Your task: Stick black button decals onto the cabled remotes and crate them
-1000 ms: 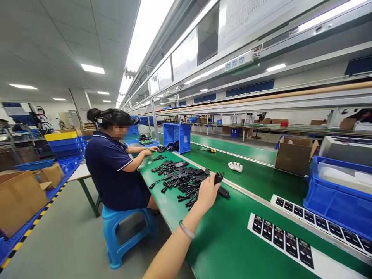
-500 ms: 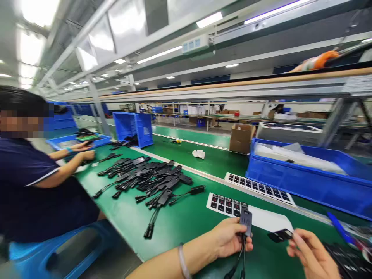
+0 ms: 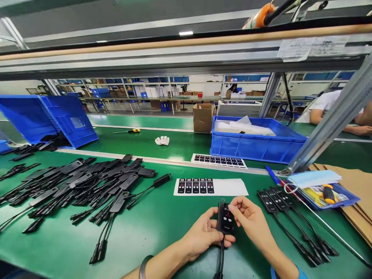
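Note:
Near the front of the green bench, my left hand (image 3: 202,234) is closed around a small black controller box (image 3: 220,226), whose black cables hang down towards me. A black label (image 3: 228,217) with white and red marks lies over the box's upper face. My right hand (image 3: 251,219) pinches at the label's upper right edge with thumb and forefinger. Just beyond my hands is a white label sheet (image 3: 232,187), with several black labels at its left and bare backing at its right. To the right lie a few labelled controllers (image 3: 274,201) with their cables.
A large heap of black controllers (image 3: 95,174) covers the bench at left, beside a tipped blue crate (image 3: 66,120). Behind are another label sheet (image 3: 219,160), a blue bin (image 3: 250,145), a cardboard box (image 3: 203,118) and a screwdriver (image 3: 133,131). A blue tray (image 3: 345,199) stands right.
My view has swung right, away from the seated co-worker. My left hand took a controller from the heap's side and brought it before me. My right hand has brought the label onto it.

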A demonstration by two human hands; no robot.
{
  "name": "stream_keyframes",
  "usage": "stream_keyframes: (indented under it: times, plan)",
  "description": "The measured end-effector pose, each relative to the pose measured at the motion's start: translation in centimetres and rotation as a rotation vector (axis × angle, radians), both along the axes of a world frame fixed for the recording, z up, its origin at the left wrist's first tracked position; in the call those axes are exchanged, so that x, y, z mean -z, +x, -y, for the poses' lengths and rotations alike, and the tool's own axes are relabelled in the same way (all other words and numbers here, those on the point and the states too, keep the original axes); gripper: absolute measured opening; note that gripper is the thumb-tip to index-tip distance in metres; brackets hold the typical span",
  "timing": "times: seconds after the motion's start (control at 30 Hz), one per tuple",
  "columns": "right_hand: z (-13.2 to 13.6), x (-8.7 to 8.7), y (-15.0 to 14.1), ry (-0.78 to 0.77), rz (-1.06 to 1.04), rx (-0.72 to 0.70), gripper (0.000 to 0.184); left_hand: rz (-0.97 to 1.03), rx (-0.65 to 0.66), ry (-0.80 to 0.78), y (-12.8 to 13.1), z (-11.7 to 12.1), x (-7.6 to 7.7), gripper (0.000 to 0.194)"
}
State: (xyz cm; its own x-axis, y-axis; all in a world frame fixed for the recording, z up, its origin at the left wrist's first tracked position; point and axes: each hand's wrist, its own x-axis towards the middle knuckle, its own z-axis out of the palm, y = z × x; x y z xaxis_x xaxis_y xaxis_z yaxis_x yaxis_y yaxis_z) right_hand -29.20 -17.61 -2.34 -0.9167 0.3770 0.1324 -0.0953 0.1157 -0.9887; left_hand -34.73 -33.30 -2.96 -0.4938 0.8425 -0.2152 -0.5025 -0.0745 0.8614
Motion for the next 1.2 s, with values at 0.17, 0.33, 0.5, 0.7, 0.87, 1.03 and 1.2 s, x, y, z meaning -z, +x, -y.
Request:
stream_keyframes:
  times: [0.17, 0.33, 0.5, 0.7, 0.87, 1.03, 1.2]
  plan:
    - [0.4, -0.1, 0.1, 0.024, 0.027, 0.022, 0.034, 0.015, 0.025, 0.016, 0.0, 0.0, 0.1, 0.058]
    - [0.4, 0.0, 0.2, 0.057, 0.02, 0.023, 0.032, 0.018, 0.041, 0.023, 0.1, 0.1, 0.0, 0.059]
    - [0.5, -0.1, 0.3, 0.063, 0.034, 0.031, 0.029, 0.014, 0.045, 0.007, 0.1, 0.1, -0.3, 0.052]
    - [0.6, -0.1, 0.4, 0.063, 0.036, 0.054, 0.027, -0.02, 0.043, 0.001, 0.4, 0.1, -0.4, 0.055]
    - [0.8, -0.2, 0.2, 0.059, 0.044, 0.068, 0.028, -0.035, 0.044, -0.001, 0.3, 0.0, -0.3, 0.057]
    - [0.6, 0.4, 0.2, 0.073, 0.049, 0.091, 0.029, -0.072, 0.045, 0.012, 0.2, -0.1, 0.0, 0.054]
    - [-0.1, 1.0, 0.1, 0.214, 0.059, 0.125, 0.034, -0.042, 0.039, 0.021, 0.3, 0.0, -0.3, 0.047]
